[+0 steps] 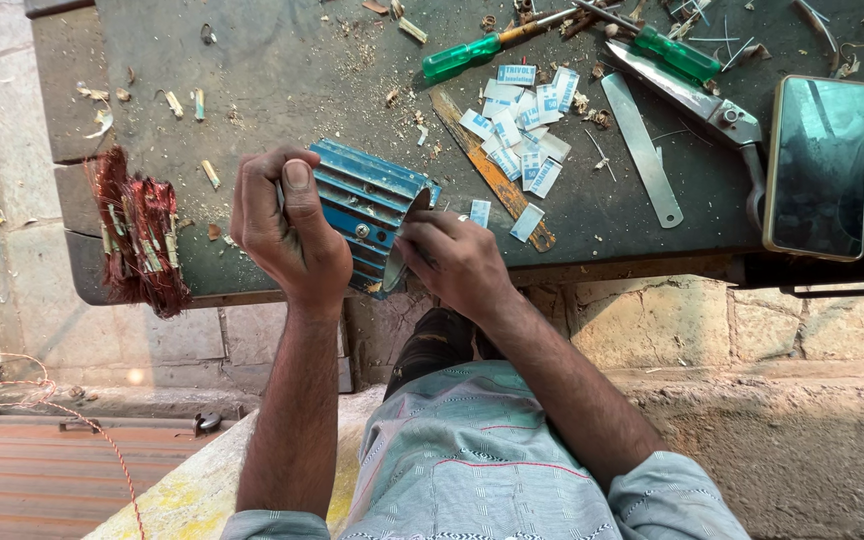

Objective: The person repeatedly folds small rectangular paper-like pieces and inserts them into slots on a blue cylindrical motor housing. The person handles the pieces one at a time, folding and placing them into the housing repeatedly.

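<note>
A blue ribbed metal motor housing (364, 200) lies on its side at the near edge of a dark workbench (282, 70). My left hand (287, 230) is closed around its left end, thumb up along the rim. My right hand (452, 258) reaches into the housing's open right end, fingers curled at the rim; whether they pinch anything is hidden. A small white and blue paper slip (479, 212) lies just beyond my right hand.
A bundle of reddish copper wire (137, 235) hangs at the bench's left edge. Beyond lie a pile of paper slips (522, 120), two green-handled screwdrivers (472, 52), a wooden strip (487, 165), a metal strip (642, 150), shears (697, 100) and a phone (818, 165).
</note>
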